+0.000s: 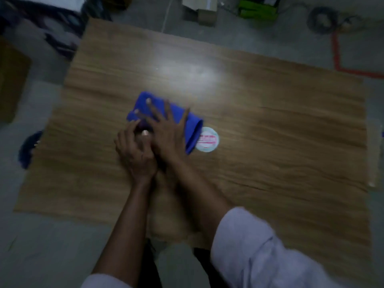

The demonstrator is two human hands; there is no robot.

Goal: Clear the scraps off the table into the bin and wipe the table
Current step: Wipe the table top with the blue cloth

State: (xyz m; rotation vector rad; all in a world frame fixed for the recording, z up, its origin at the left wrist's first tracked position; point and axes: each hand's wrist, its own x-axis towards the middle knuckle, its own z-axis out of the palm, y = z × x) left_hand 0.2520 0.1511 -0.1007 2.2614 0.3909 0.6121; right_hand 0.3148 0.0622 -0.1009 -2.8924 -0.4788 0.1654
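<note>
Cloth [195,128], blue and folded, sits mid-frame on the wooden desk [270,142]. Right hand [166,132] lies flat on top of it, fingers spread wide, pressing down. Left hand [135,152] is tucked just beside, at the cloth's lower-left corner, fingers curled. Whether it pinches the fabric, the blur won't let me tell. Round white disc [208,140] with red print touches the cloth's right end. Boxes [201,9] and a cable coil [322,19] lie on the floor along the frame's top.
</note>
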